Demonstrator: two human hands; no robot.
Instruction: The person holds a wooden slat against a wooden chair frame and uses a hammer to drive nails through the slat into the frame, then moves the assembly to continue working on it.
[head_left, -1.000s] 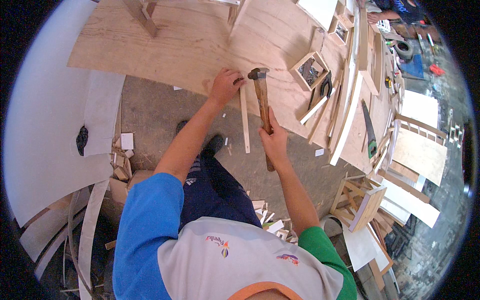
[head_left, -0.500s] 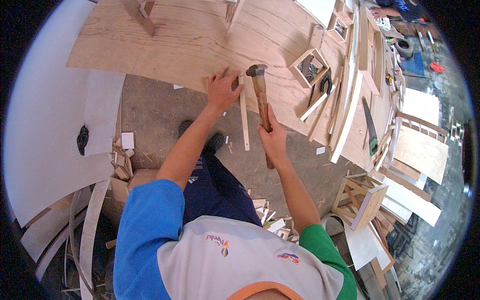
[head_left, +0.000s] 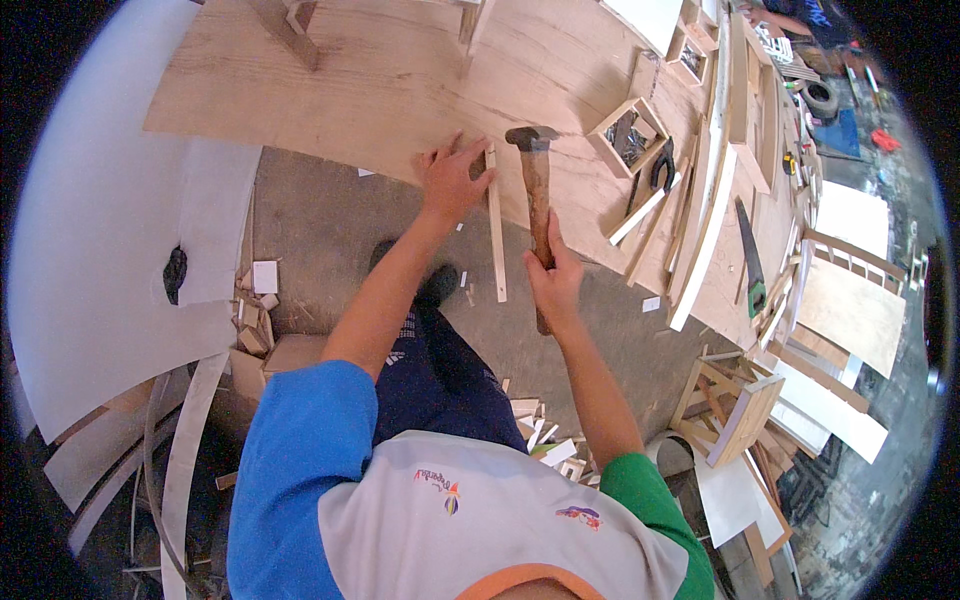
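The left hand [head_left: 452, 180], fingers spread, is pressed flat beside the thin pale wooden strip [head_left: 496, 225], whose long axis overhangs the plywood bench [head_left: 330, 90] edge, while the wooden-handled steel hammer [head_left: 536, 195], gripped by the right hand [head_left: 553, 278], is held head-up just right of it.

Bright, even daylight, soft shadows, sharp centre, heavy fisheye bending at edges.

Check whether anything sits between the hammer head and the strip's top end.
Nothing visible does. The hammer head hangs just right of the strip top; left hand fingers rest on the strip's left side, right hand grips the handle.
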